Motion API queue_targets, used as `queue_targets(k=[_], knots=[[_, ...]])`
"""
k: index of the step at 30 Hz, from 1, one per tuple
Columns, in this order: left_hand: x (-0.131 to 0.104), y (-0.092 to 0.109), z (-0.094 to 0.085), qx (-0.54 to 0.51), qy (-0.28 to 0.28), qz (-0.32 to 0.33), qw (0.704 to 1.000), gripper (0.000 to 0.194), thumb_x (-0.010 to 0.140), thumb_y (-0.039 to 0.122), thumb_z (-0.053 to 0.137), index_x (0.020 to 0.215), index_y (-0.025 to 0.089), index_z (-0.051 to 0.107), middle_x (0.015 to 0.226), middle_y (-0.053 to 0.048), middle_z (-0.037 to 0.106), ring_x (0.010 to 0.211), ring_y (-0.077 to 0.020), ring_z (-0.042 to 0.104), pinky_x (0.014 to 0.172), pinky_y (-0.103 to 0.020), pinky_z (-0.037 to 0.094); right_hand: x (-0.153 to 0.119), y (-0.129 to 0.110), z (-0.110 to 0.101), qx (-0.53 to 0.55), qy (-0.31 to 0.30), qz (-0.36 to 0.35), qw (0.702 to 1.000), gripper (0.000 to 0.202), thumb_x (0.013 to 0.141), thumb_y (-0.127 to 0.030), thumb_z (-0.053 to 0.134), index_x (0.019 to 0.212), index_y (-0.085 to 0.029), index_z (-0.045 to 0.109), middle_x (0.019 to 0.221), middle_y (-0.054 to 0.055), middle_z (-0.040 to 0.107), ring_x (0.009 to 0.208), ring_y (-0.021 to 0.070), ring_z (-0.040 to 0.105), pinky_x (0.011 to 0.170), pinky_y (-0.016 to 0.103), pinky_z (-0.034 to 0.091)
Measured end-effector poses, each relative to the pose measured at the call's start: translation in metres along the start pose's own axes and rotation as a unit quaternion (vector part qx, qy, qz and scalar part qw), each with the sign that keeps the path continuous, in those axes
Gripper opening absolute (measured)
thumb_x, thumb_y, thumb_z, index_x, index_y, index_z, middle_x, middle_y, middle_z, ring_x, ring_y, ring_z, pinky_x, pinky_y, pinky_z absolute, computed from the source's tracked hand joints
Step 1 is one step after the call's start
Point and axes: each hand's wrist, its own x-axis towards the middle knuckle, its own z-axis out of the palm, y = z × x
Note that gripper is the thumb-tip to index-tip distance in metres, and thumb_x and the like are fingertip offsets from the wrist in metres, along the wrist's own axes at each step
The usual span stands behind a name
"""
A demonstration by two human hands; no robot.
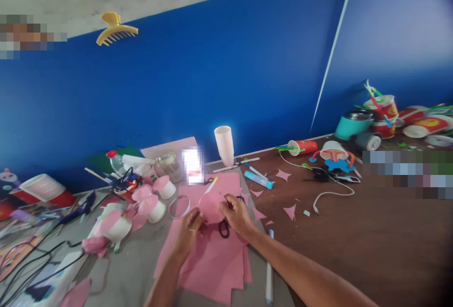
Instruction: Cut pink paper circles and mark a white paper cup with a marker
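Head view, left hand (193, 226) and right hand (234, 210) both pinching a rounded pink paper piece (212, 207) at its edges, forearms angling up from six and four o'clock, above pink paper sheets (208, 262) on the grey worktop (138, 269).

The person's two hands are bare, with slim fingers and smooth, rounded knuckles. On the left hand (189, 231), a thin, pale band (191, 230) crosses one finger close to its base, in the manner of a plain ring; it is too small and blurred to tell its metal or any marking. The right hand (236, 211) has a rounded back that narrows to a slender wrist. Both forearms are bare along all that the head view shows of them: the left forearm (163, 273) is cut off by the bottom edge, and the right forearm (300, 269), seen at greater length, broadens gradually away from the wrist
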Motion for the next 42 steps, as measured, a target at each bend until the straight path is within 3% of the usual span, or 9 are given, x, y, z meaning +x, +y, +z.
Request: queue_targets(k=[5, 11, 16, 20, 26, 33, 38, 42], knots=[[0.0, 0.003, 0.0, 0.005, -0.005, -0.004, 1.0, 0.048, 0.069, 0.06, 0.091, 0.061, 0.023, 0.061, 0.055, 0.002, 0.059, 0.05, -0.0143, 0.052, 0.054, -0.028, 0.043, -0.003, 0.0, 0.0, 0.001, 0.008, -0.014, 1.0, 0.031, 0.085, -0.043, 0.06, 0.067, -0.029, 0.039, 0.06, -0.008, 0.036, 0.059, 0.0149, 0.035, 0.056, 0.028, 0.031], [-0.003, 0.003, 0.009, -0.036, -0.019, -0.042, 0.998, 0.047, 0.064, 0.059, 0.094, 0.071, 0.022, 0.066, 0.056, 0.002, 0.062, 0.045, -0.0131, 0.05, 0.048, -0.027, 0.04, -0.005, 0.0, 0.002, 0.01, 0.007, -0.013, 1.0, 0.02, 0.085, -0.037, 0.063, 0.071, -0.027, 0.053, 0.061, -0.006, 0.048, 0.062, 0.0164, 0.045, 0.057, 0.027, 0.038], [-0.007, 0.0, 0.022, -0.094, -0.037, -0.072, 0.992, 0.047, 0.065, 0.058, 0.093, 0.077, 0.025, 0.061, 0.055, 0.005, 0.06, 0.038, -0.0143, 0.05, 0.041, -0.031, 0.048, -0.005, 0.001, 0.004, 0.024, 0.001, 0.004, 1.0, 0.01, 0.086, -0.028, 0.062, 0.076, -0.025, 0.066, 0.068, -0.001, 0.063, 0.067, 0.0193, 0.057, 0.063, 0.029, 0.045], [-0.008, -0.002, 0.027, -0.127, -0.035, -0.073, 0.989, 0.053, 0.063, 0.054, 0.095, 0.092, 0.024, 0.064, 0.06, 0.006, 0.066, 0.037, -0.0133, 0.051, 0.04, -0.031, 0.053, -0.005, 0.001, 0.005, 0.038, 0.002, 0.01, 0.999, 0.01, 0.085, -0.026, 0.064, 0.076, -0.024, 0.067, 0.068, -0.001, 0.064, 0.066, 0.02, 0.059, 0.065, 0.03, 0.046], [-0.008, -0.004, 0.022, -0.09, -0.077, -0.09, 0.989, 0.048, 0.066, 0.06, 0.093, 0.062, 0.023, 0.062, 0.05, 0.0, 0.06, 0.036, -0.0138, 0.051, 0.04, -0.028, 0.043, -0.006, 0.0, 0.006, 0.045, -0.011, 0.016, 0.999, 0.011, 0.085, -0.028, 0.063, 0.075, -0.024, 0.065, 0.068, -0.001, 0.064, 0.066, 0.0195, 0.059, 0.064, 0.03, 0.047], [-0.003, -0.008, 0.01, -0.039, 0.022, -0.075, 0.996, 0.061, 0.061, 0.069, 0.094, 0.052, 0.022, 0.057, 0.045, 0.002, 0.053, 0.037, -0.0072, 0.036, 0.044, -0.025, 0.021, -0.012, -0.006, 0.003, 0.063, -0.065, 0.003, 0.996, 0.01, 0.086, -0.032, 0.071, 0.09, -0.024, 0.069, 0.08, 0.0, 0.072, 0.069, 0.0188, 0.064, 0.066, 0.029, 0.053], [-0.003, -0.006, 0.006, -0.015, 0.017, -0.07, 0.997, 0.059, 0.066, 0.069, 0.093, 0.057, 0.023, 0.057, 0.046, 0.002, 0.052, 0.04, -0.008, 0.036, 0.046, -0.027, 0.021, -0.013, -0.009, 0.003, 0.005, -0.07, -0.006, 0.998, 0.006, 0.084, -0.027, 0.073, 0.081, -0.024, 0.069, 0.074, 0.0, 0.07, 0.067, 0.0185, 0.062, 0.065, 0.028, 0.05], [-0.006, -0.001, 0.007, -0.006, 0.003, -0.059, 0.998, 0.051, 0.071, 0.066, 0.091, 0.07, 0.023, 0.063, 0.051, 0.003, 0.055, 0.043, -0.0101, 0.037, 0.047, -0.028, 0.024, -0.012, -0.01, 0.004, -0.023, -0.054, -0.004, 0.998, 0.016, 0.085, -0.02, 0.067, 0.07, -0.025, 0.064, 0.068, -0.001, 0.068, 0.066, 0.0186, 0.061, 0.064, 0.028, 0.046]])
